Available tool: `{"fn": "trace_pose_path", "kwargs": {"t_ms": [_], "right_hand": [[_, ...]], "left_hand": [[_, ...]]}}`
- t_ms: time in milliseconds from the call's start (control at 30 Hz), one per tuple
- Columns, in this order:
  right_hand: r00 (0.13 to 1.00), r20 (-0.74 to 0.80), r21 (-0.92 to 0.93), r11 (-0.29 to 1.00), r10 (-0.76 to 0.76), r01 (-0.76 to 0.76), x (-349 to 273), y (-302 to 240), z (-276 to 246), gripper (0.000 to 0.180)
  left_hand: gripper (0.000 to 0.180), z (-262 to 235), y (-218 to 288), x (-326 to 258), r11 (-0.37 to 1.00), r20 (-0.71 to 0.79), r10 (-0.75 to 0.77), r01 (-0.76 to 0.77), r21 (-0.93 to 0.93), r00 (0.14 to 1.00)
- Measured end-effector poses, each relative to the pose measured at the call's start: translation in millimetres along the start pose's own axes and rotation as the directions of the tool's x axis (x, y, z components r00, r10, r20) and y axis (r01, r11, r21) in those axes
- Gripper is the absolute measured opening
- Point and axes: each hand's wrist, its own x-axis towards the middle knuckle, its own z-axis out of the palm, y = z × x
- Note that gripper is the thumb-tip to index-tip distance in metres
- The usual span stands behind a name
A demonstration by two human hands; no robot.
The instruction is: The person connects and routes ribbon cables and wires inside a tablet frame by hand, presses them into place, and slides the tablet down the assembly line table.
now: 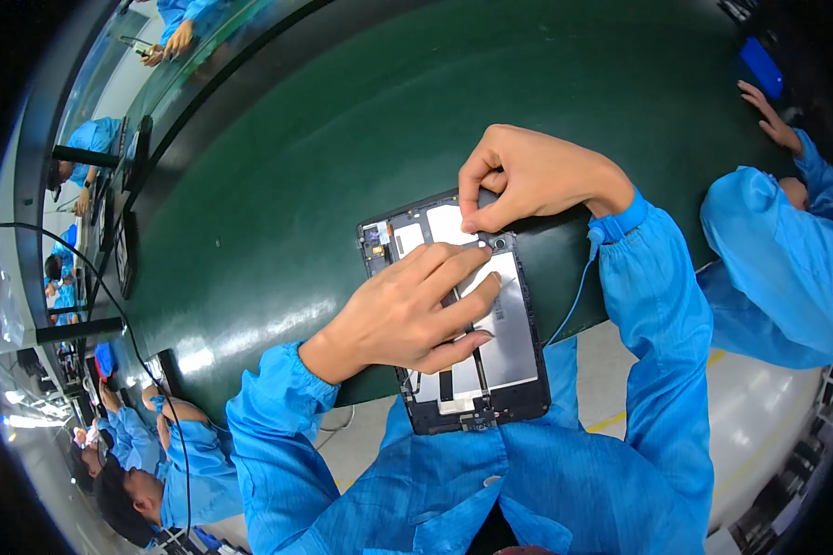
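An opened tablet [514, 342] lies at the near edge of the green table, its bottom end reaching past the edge toward me. Silver plates, dark strips and small parts show inside its black frame. My left hand [403, 310] rests across the middle of it, fingers spread and laid on the inner parts. At the tablet's far right corner, my right hand [537, 176] has thumb and forefinger pinched together at the frame. Whatever is between those fingertips is too small or hidden to make out.
The green table [278, 185] stretches away ahead. A blue wrist strap [618, 222] on my right wrist trails a blue cord [578, 296]. One co-worker [773, 250] sits at the right, and several others line the left. A black cable [139, 342] hangs at the left.
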Motion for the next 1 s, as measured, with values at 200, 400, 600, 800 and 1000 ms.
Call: {"fn": "trace_pose_path", "kwargs": {"t_ms": [200,400,600,800,1000], "right_hand": [[1.000,0.005,-0.005,1.000,-0.009,0.009,0.4,-1.3,0.6,0.019],[1.000,-0.008,0.010,1.000,-0.023,0.023,2.4,-0.1,2.0,0.020],[1.000,-0.007,-0.002,1.000,-0.018,0.018,1.4,0.6,1.0,0.023],[1.000,-0.006,-0.008,1.000,-0.023,0.023,2.3,1.3,1.3,0.023],[1.000,-0.010,-0.050,0.998,-0.023,0.022,1.8,-0.1,2.3,0.023]], "left_hand": [[0.053,-2.4,-0.9,0.5,0.997,-0.002,0.050,-0.050,0.053,0.999],[0.049,-5.3,-2.2,1.7,0.996,0.019,0.068,-0.069,0.050,0.997],[0.047,-6.3,0.2,5.8,0.985,0.047,0.103,-0.109,0.135,0.994],[0.044,-5.1,-1.6,6.7,0.983,0.029,0.118,-0.121,0.137,0.993],[0.047,-4.4,2.6,8.2,0.978,0.042,0.110,-0.116,0.175,0.993]]}}
